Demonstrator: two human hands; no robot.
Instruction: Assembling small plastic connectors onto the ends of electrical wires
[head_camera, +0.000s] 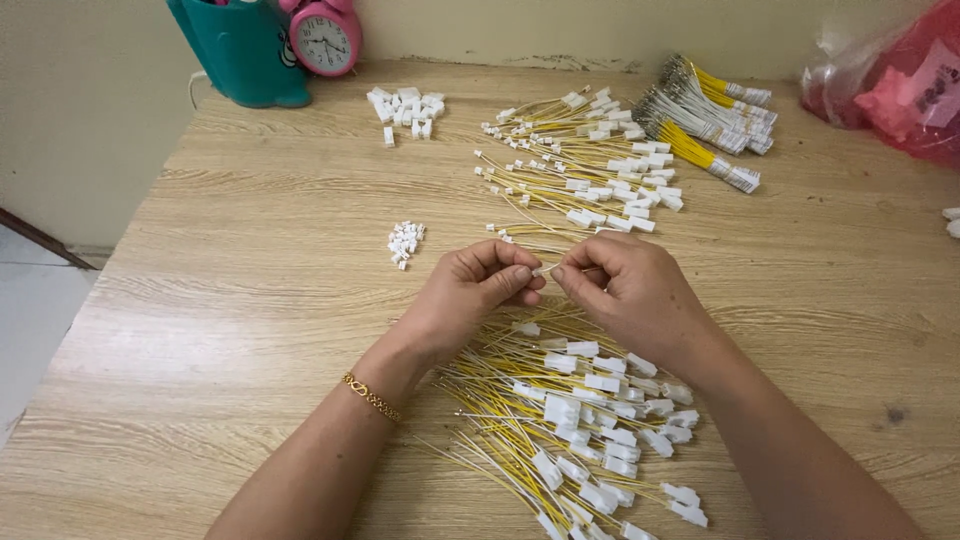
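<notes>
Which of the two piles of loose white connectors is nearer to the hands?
The small pile of white connectors, just beyond the left hand. The bigger pile lies far back, near the pink clock.

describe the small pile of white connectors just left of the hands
The small pile of white connectors is a loose cluster of tiny white plastic-looking housings lying on the wooden table. No wires are attached to them. It sits apart from the left hand, up and to its left. Nothing touches it but the tabletop.

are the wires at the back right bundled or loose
Bundled: the wires at the back right lie in tight bunches with ends aligned, unlike the spread pile beside them.
</notes>
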